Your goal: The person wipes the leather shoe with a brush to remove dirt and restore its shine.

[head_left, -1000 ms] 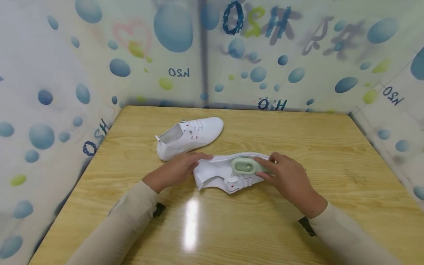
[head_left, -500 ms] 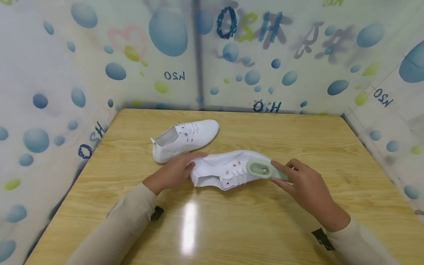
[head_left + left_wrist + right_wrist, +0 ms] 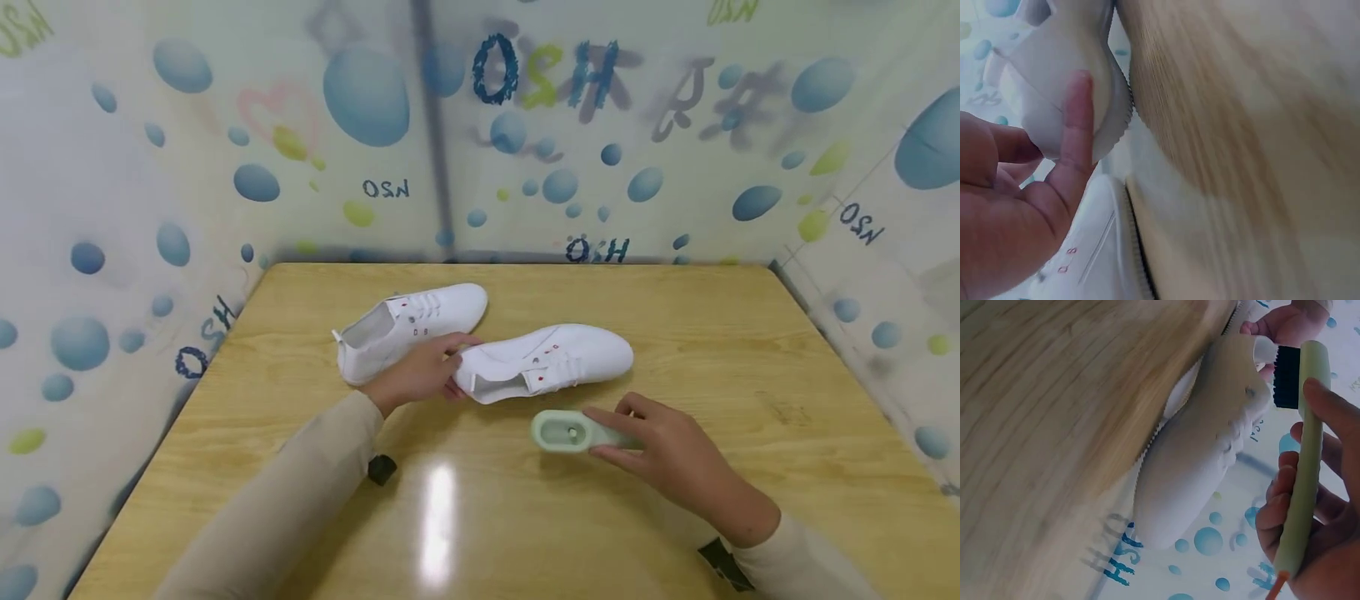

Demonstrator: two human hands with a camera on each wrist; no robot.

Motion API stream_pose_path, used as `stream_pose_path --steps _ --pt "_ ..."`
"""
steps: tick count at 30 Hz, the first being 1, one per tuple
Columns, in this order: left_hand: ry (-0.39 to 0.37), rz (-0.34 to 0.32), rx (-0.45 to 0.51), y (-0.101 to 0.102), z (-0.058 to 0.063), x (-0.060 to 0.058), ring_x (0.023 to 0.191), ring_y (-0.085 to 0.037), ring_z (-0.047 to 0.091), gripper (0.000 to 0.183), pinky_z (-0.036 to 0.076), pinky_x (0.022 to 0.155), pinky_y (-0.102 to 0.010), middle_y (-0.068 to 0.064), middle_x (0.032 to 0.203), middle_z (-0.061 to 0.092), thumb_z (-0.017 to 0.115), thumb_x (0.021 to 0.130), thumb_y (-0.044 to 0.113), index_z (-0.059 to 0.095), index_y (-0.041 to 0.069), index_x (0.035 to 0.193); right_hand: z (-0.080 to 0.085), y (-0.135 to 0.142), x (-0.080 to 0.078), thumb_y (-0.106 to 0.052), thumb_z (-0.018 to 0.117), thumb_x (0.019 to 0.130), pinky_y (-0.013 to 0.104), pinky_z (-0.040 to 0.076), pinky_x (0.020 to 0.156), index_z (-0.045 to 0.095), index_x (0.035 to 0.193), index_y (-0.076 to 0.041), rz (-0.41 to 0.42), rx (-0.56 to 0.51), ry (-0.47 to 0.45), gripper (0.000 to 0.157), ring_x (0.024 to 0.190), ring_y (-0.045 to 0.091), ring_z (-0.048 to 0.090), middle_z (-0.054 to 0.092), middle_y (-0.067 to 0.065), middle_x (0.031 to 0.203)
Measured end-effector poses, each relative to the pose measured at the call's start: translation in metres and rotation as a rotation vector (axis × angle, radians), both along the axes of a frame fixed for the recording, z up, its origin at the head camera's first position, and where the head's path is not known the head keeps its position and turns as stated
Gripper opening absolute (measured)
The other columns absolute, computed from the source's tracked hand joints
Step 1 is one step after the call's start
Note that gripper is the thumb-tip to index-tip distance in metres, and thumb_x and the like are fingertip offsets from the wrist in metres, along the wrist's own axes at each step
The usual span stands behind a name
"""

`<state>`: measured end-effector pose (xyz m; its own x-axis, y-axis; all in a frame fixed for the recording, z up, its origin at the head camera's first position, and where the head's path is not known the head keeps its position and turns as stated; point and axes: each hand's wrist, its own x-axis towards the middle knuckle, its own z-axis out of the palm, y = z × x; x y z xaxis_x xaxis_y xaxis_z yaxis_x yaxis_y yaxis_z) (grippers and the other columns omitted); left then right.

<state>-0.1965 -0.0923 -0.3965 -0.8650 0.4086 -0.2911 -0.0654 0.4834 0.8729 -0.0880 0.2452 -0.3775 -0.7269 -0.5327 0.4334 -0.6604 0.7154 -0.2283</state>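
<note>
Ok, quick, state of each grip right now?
Left grip: closed, pinching the heel of the nearer white shoe.
Right grip: closed, holding the green brush by its handle.

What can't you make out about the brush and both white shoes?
Head: underside of the green brush, turned away; its grip end, covered by the right hand.
Head: red marks on gripped shoe, too small to read.
Left wrist: gripped shoe's toe, cut off by top edge.
Right wrist: farther shoe, mostly hidden behind gripped shoe.
</note>
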Motion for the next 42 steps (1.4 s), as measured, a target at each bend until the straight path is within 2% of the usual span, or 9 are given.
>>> stream_pose_path --steps 6,10,20,23,27,30,35,39,42 --pt "-0.209 0.021 0.172 0.018 -0.008 -0.01 0.078 -0.024 0.072 0.045 0.059 0.077 -0.038 -0.025 0.129 0.057 0.028 0.107 0.011 0.042 0.014 0.15 -0.008 0.002 0.0 -0.027 0.088 0.073 0.015 0.037 0.055 0.075 0.119 -0.022 0.016 0.007 -0.073 0.048 0.066 -0.004 0.041 0.058 -0.009 0.087" --pt "-0.247 0.004 0.258 0.032 -0.012 -0.012 0.083 -0.024 0.072 0.046 0.059 0.079 -0.036 -0.031 0.134 0.054 0.025 0.108 0.01 0.036 0.007 0.152 -0.008 0.003 -0.002 -0.03 0.086 0.076 0.015 0.037 0.055 0.074 0.12 -0.023 0.011 0.022 -0.107 0.047 0.066 -0.005 0.041 0.058 -0.01 0.088" --pt "-0.037 -0.098 0.095 0.076 -0.017 -0.021 0.101 -0.018 0.067 0.047 0.052 0.088 -0.03 -0.015 0.13 0.063 0.039 0.107 0.015 0.038 0.014 0.154 -0.002 0.006 0.0 -0.031 0.085 0.077 0.015 0.038 0.055 0.074 0.119 -0.022 -0.02 0.055 -0.113 0.044 0.066 -0.003 0.042 0.058 -0.009 0.088" --pt "-0.036 -0.145 0.1 0.086 -0.015 -0.021 0.124 -0.021 0.06 0.054 0.045 0.107 -0.037 -0.011 0.151 0.049 0.045 0.106 0.017 0.03 0.018 0.158 -0.002 0.008 0.002 -0.03 0.086 0.077 0.015 0.038 0.055 0.075 0.119 -0.022 -0.028 0.059 -0.102 0.044 0.066 -0.003 0.043 0.059 -0.008 0.088" --pt "-0.006 -0.26 0.043 0.095 -0.01 -0.017 0.152 -0.022 0.025 0.063 0.02 0.123 -0.044 -0.003 0.168 0.017 0.043 0.107 0.027 0.011 0.024 0.162 -0.002 0.012 0.003 -0.029 0.086 0.076 0.015 0.038 0.054 0.075 0.118 -0.021 -0.037 0.066 -0.091 0.044 0.065 -0.004 0.043 0.059 -0.007 0.087" --pt "0.085 -0.304 -0.032 0.089 -0.007 -0.015 0.154 -0.022 0.018 0.059 0.019 0.124 -0.041 -0.003 0.168 0.016 0.038 0.108 0.027 0.013 0.025 0.161 -0.001 0.012 0.002 -0.029 0.086 0.076 0.016 0.039 0.055 0.075 0.118 -0.022 -0.032 0.072 -0.083 0.045 0.066 -0.003 0.043 0.059 -0.007 0.088" --pt "0.262 -0.228 -0.065 0.063 0.002 -0.007 0.139 -0.026 0.048 0.049 0.04 0.112 -0.043 -0.011 0.153 0.047 0.04 0.106 0.015 0.035 0.018 0.155 0.001 0.009 -0.001 -0.031 0.085 0.078 0.017 0.04 0.056 0.074 0.121 -0.022 -0.034 0.082 -0.097 0.045 0.066 -0.003 0.044 0.06 -0.006 0.089" --pt "0.529 -0.063 -0.16 0.026 0.019 0.007 0.114 -0.027 0.062 0.043 0.05 0.096 -0.045 -0.013 0.13 0.065 0.048 0.103 0.011 0.049 0.013 0.146 0.001 0.006 -0.004 -0.031 0.085 0.078 0.017 0.041 0.056 0.074 0.121 -0.021 -0.029 0.082 -0.09 0.045 0.066 -0.001 0.045 0.06 -0.005 0.089" --pt "0.747 0.104 -0.31 -0.008 0.027 0.015 0.106 -0.031 0.062 0.036 0.046 0.091 -0.049 -0.013 0.121 0.067 0.057 0.098 0.012 0.06 0.012 0.134 0.0 0.004 -0.004 -0.031 0.086 0.077 0.017 0.04 0.055 0.074 0.12 -0.02 -0.027 0.077 -0.077 0.045 0.065 -0.001 0.044 0.06 -0.005 0.088"
